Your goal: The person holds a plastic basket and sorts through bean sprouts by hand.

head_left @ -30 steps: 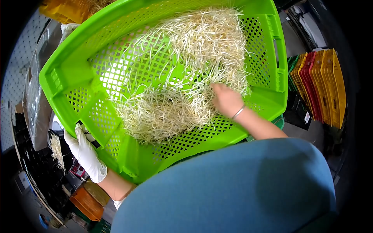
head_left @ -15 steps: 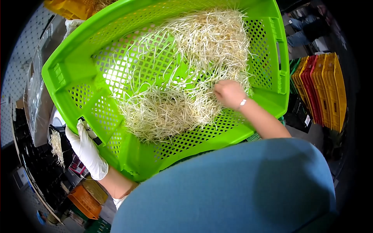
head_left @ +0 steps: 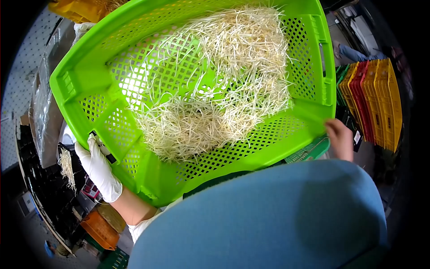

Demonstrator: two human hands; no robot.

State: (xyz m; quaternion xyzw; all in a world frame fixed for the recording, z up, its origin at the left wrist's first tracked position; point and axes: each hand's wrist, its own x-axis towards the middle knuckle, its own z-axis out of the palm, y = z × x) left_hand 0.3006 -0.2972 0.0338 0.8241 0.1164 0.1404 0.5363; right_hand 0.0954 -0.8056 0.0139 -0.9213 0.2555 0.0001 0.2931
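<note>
A large bright green perforated plastic crate (head_left: pixel 85 74) tilts in front of me. Inside lie two heaps of pale bean sprouts (head_left: pixel 244 42), joined along the right side, with loose strands scattered between them. My left hand (head_left: pixel 99 168), in a white glove, grips the crate's left side at the handle slot, its fingers wrapped over the rim. Outside the lower right corner is my bare right hand (head_left: pixel 340 138), close to the rim. Its fingers are loosely bent, and I see nothing in them; whether they touch the crate is unclear.
Stacked yellow and red crates (head_left: pixel 374 101) stand at the right. Beneath the green crate shows a darker green crate edge (head_left: pixel 309 151). An orange crate (head_left: pixel 101 231) sits lower left, below a hanging clump of sprouts (head_left: pixel 67 168). A yellow crate (head_left: pixel 80 10) is upper left.
My right hand has left the sprouts and moved right, outside the crate's corner. My left hand keeps its hold, and the crate has barely shifted.
</note>
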